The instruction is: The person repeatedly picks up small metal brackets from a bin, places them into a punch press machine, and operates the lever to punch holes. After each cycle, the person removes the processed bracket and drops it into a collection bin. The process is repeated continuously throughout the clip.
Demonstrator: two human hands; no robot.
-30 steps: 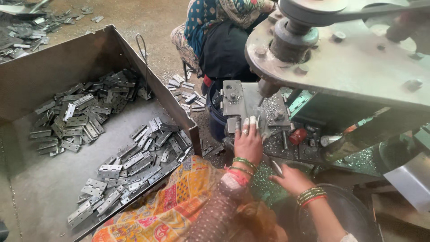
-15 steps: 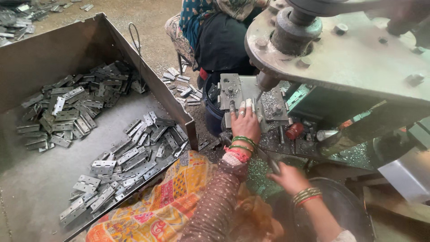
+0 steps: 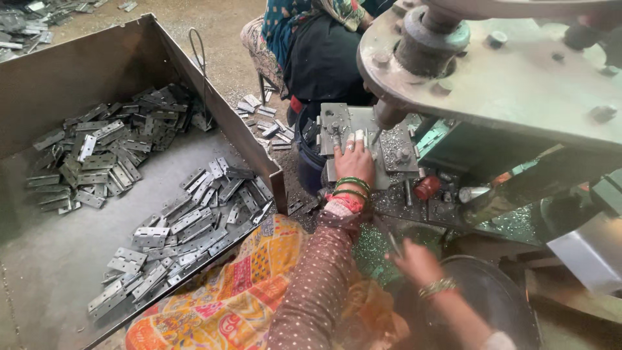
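Note:
My left hand (image 3: 353,162), with green bangles and white-taped fingertips, lies on the grey die block (image 3: 337,123) of a press. It presses a flat hinge plate (image 3: 363,139) down just beside the punch (image 3: 389,116). My right hand (image 3: 414,262) is lower and nearer to me, at the rim of a dark round pan (image 3: 499,291), closed on a thin metal rod (image 3: 392,243). My patterned sleeve and orange cloth fill the foreground.
A large open steel bin (image 3: 58,272) on the left holds two heaps of hinge plates (image 3: 188,223). The heavy press head (image 3: 492,71) overhangs the die. Another person (image 3: 321,55) sits across the machine, with loose plates (image 3: 259,113) on the floor nearby.
My left hand has stayed on the die block, fingers shifting slightly toward the punch. My right hand has dropped a little lower toward the pan. The view has shifted slightly.

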